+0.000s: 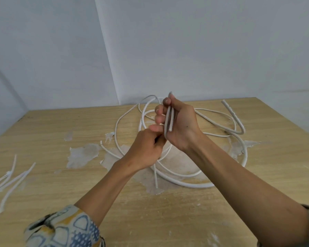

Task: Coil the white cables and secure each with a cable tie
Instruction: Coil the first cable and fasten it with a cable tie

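Light wood-grain table [61, 125], veneer peeled in pale patches [82, 154] around the middle. Loose white cables [185, 184] sprawled in overlapping loops at centre and right; thin white strips [16, 177] lying at the left edge.

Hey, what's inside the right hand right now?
The right hand holds a white cable folded into side-by-side strands, with one cut end showing against the palm. The left hand covers where the strands run out below, so that part is hidden.
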